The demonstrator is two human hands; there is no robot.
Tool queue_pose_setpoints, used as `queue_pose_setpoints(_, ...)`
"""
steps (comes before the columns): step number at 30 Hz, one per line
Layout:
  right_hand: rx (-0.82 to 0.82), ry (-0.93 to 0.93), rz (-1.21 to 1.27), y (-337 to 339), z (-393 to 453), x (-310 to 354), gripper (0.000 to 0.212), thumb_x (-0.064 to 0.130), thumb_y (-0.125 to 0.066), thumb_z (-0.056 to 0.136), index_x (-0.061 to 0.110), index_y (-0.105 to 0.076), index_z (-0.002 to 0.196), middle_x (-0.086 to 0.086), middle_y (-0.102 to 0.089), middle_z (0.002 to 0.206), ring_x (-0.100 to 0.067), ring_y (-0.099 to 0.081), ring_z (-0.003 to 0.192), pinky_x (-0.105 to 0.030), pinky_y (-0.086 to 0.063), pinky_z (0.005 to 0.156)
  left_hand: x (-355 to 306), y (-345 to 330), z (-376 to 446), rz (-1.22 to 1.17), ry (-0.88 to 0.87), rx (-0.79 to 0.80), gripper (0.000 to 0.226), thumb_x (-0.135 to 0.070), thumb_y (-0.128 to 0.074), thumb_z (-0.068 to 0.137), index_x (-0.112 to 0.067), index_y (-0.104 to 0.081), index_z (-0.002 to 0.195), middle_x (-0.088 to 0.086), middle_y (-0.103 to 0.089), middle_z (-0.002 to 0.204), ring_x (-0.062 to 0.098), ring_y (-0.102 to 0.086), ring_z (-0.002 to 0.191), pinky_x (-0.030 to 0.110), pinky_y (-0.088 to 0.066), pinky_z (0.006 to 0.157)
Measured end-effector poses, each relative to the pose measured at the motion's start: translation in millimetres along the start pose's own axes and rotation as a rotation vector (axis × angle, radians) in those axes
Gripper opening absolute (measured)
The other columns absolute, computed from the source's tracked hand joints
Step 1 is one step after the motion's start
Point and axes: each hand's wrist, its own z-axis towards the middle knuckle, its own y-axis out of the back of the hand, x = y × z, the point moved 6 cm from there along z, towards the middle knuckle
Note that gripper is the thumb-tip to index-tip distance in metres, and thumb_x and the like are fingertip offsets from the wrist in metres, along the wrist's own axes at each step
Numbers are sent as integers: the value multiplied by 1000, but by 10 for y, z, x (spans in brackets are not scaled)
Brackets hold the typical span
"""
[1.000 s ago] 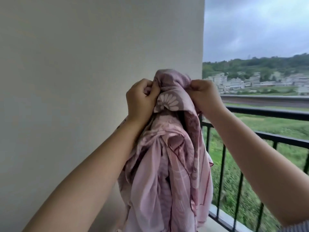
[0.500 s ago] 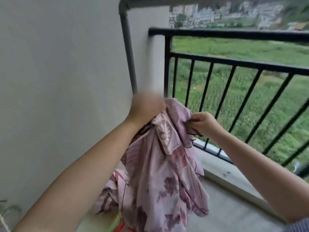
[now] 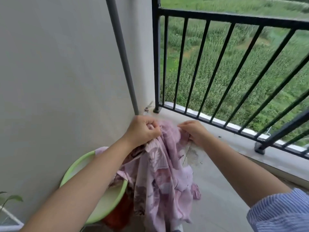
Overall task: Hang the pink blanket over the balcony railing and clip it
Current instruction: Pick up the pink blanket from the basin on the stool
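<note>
Pink, thin and floppy, the pink blanket (image 3: 160,173) hangs in a bunched column from the person's two hands near the centre of the view, its lower folds trailing toward 6 o'clock and its far end draped in the green basin (image 3: 78,166) at about 8 o'clock. The left hand (image 3: 143,129) is a closed fist on a gathered edge; the right hand (image 3: 194,131) pinches the cloth just beside it, fingers curled shut on the fabric. The weave looks light and smooth, printed with darker mauve floral shapes, and it creases freely, so it should drape without resistance.

The task looks barely begun. No part of the cloth touches the balcony railing (image 3: 234,19), whose black metal top bar runs from 12 toward 2 o'clock, well above the hands, with slim straight bars beneath. No clip is visible anywhere. Still to do, by this reading: find and spread an edge, lift it over the bar, even it out and clip it.

A round grey pipe (image 3: 122,54) runs down the matt pale wall (image 3: 55,72) at 11 o'clock.
</note>
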Motion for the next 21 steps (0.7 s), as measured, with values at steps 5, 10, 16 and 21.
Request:
queue_pose_setpoints(5, -50, 372, -18, 372, -378, 774, 16, 10, -55, 86, 17, -62, 74, -2, -57, 70, -11, -54, 61, -14, -51, 50, 442, -358, -227, 231, 280, 740, 19, -19, -55, 88, -17, -66, 73, -9, -58, 59, 0, -51, 52, 14, -40, 51)
queue_pose_setpoints(10, 209, 614, -96, 544, -816, 1327, 47, 1, -52, 84, 35, -70, 58, 12, -65, 61, -7, -56, 63, -14, -53, 53, 210, -206, 380, -135, 172, 209, 13, -6, -48, 91, -10, -60, 89, -1, -58, 79, 2, -53, 68, 17, -43, 61)
queue_pose_setpoints(16, 307, 743, -352, 828, -1350, 1443, 19, 60, -65, 63, 47, -69, 77, 21, -69, 71, -1, -65, 65, -17, -54, 58, -530, -801, 579, -226, -56, 649, 26, 2, -57, 80, -18, -65, 94, -15, -71, 89, -4, -63, 84, 15, -53, 73)
queue_pose_setpoints(21, 7, 747, -554, 1418, -1525, 1437, 33, 23, -64, 77, 54, -64, 66, 27, -68, 69, -2, -64, 68, -14, -53, 68, -700, -785, 757, 89, -128, 542, 18, -20, -50, 87, -11, -66, 86, -7, -60, 74, 12, -56, 71, 4, -42, 55)
